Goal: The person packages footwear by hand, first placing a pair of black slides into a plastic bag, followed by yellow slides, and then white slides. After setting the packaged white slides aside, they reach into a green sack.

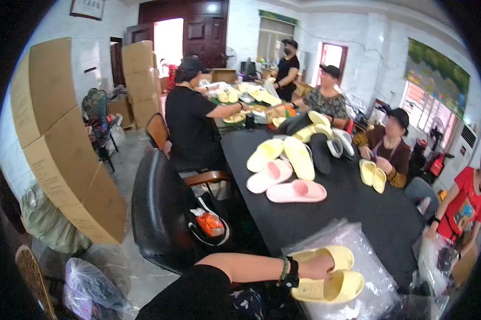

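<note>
From the lower left my left forearm, with a green beaded bracelet and a dark wristband, reaches over the near end of the black table. My left hand is closed on a pair of pale yellow slide slippers, its fingers at their inner edges where the two lie side by side. Beneath the pair spreads a stack of clear plastic bags. My right hand does not show. Farther up the table lie two pink slide slippers and a heap of yellow, black and white slippers.
A black chair holding an orange packet stands left of the table. Tall cardboard boxes line the left wall. A co-worker sits at the right by yellow slippers; another in red handles clear plastic. Others work at the far end.
</note>
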Tool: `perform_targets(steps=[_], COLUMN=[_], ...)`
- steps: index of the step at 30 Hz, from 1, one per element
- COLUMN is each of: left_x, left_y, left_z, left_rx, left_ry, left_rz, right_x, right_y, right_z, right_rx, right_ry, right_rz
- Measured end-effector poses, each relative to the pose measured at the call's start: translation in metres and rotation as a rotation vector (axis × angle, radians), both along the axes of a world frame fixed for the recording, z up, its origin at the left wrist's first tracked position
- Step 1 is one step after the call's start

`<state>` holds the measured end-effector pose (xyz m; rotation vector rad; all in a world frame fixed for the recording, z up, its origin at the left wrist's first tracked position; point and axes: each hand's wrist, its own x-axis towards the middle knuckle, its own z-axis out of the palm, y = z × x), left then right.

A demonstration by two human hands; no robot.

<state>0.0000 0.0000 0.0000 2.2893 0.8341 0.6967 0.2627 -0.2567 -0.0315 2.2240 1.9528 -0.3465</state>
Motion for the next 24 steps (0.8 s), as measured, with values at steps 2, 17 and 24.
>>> perform_targets(steps=[2, 17, 24], left_x=[0.021, -0.020, 0.015], left_y=[0.007, -0.010, -0.011], left_z=[0.001, -0.013, -0.015], left_rx=[-0.127, -0.260, 0.018], left_ry=[-0.029, 0.020, 0.216], left_rz=[-0.066, 0.092, 0.060], right_x=[0.035, -0.006, -0.010], right_y=[0.015, -0.019, -0.010], right_z=[-0.010, -0.009, -0.008], right_rx=[0.026, 0.143, 0.177], right_ry=[-0.016, 0.118, 0.115], right_rz=[-0.007, -0.002, 0.010])
